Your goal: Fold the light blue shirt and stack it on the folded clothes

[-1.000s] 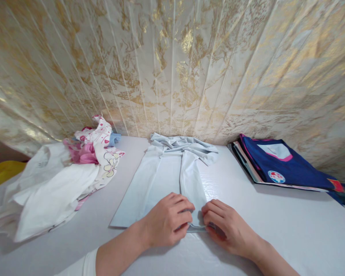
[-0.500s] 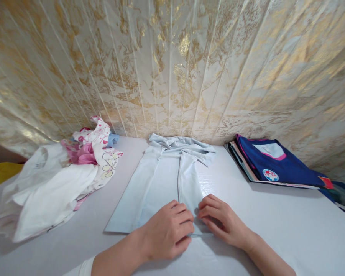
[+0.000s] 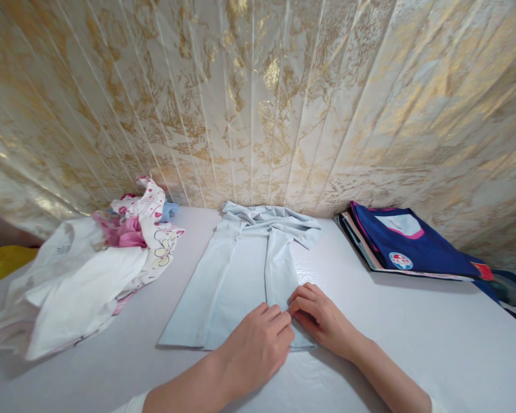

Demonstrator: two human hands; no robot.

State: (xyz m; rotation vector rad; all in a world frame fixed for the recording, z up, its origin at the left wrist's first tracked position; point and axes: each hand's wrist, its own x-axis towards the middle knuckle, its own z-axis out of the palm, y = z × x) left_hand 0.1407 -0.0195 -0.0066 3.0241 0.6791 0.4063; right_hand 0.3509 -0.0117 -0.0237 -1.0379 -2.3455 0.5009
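Note:
A pale blue shirt [image 3: 241, 281] lies on the table with its hem toward me. Its right side is turned inward as a long strip, and the far end is bunched up near the wall. Over the lower right part of the cloth, my left hand [image 3: 262, 338] is closed, its curled fingertips hidden against the fabric. Right beside it, my right hand [image 3: 320, 312] pinches the shirt at its right edge, thumb under the bent fingers. The two hands nearly touch.
To the left lies a loose heap of white and pink clothes [image 3: 90, 281], with yellow cloth [image 3: 6, 264] beyond it. A folded stack topped by a dark blue garment [image 3: 425, 246] sits at the right. A gold-patterned covering [image 3: 258, 103] rises behind the white table [image 3: 395, 332].
My right hand has shifted left and slightly away from me, closer to my left hand. My left hand's fingers have moved a little right along the cloth.

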